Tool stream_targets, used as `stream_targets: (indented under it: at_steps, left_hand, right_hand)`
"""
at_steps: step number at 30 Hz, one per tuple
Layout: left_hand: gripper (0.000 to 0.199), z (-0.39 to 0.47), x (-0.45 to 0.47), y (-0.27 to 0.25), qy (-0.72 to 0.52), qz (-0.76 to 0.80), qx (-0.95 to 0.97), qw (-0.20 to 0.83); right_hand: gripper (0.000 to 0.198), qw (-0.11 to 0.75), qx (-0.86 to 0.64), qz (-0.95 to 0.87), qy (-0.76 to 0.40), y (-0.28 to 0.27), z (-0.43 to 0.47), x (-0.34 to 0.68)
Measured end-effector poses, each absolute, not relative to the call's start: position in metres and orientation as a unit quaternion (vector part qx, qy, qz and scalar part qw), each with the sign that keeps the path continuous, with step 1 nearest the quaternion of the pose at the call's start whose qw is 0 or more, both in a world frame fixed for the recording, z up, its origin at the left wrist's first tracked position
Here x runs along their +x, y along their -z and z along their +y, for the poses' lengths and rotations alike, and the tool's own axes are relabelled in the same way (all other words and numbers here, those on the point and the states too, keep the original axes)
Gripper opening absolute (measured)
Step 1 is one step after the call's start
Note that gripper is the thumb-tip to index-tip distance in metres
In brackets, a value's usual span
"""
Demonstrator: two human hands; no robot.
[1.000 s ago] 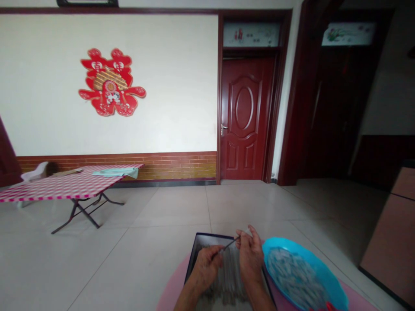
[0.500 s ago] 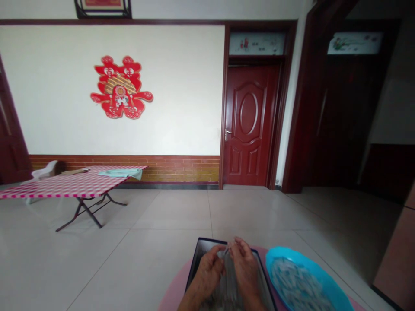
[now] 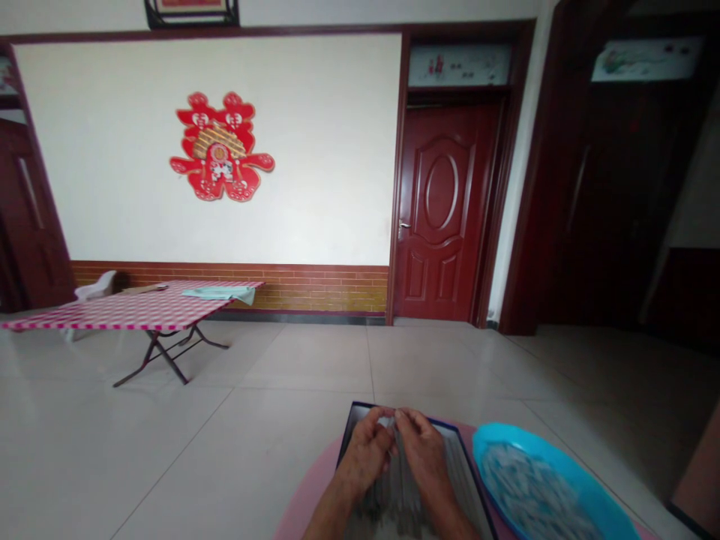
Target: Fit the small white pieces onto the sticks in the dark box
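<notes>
My left hand (image 3: 368, 454) and my right hand (image 3: 421, 448) meet at the fingertips over a shallow box (image 3: 346, 431) with a dark blue rim. The left fingers are closed in a pinch on a small whitish piece (image 3: 386, 422), too blurred to name. Thumb and forefinger of the right hand are pressed together against the left fingertips; what they hold is hidden. Inside the box, beneath my hands, lie rows of thin grey strips (image 3: 400, 495). To the right stands a bright blue basin (image 3: 585, 469) holding many small grey-white pieces (image 3: 532, 484).
Box and basin rest on a round pink surface (image 3: 307, 495). Further off at the left is a folding table (image 3: 140, 309) with a red-and-white checked cover and a pale green cloth (image 3: 222, 293). A white chair (image 3: 98, 286) stands behind it. A dark red door (image 3: 442, 217) is shut.
My fingertips have come closer together, and the right hand's fingers have lowered slightly toward the left. The view has shifted a little, so the room appears further right.
</notes>
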State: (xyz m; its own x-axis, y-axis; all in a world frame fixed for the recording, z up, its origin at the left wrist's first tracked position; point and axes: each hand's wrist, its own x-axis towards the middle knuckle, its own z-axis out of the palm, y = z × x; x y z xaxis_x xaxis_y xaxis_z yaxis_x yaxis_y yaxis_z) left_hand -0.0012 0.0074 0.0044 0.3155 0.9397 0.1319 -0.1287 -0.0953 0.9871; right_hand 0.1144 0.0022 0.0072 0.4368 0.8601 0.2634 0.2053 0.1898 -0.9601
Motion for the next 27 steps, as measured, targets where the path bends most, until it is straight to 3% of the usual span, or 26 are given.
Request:
stream_targets:
  at_steps: [20, 27]
  left_hand:
    - [0.033, 0.015, 0.001, 0.001, -0.515, 0.326, 0.585, 0.535]
    - [0.043, 0.024, 0.002, 0.012, -0.508, 0.332, 0.63, 0.484]
  right_hand:
    - [0.036, 0.651, -0.506, -0.46, -0.33, 0.008, 0.01, 0.116]
    - [0.034, 0.653, -0.503, -0.478, -0.304, 0.005, 0.007, 0.117]
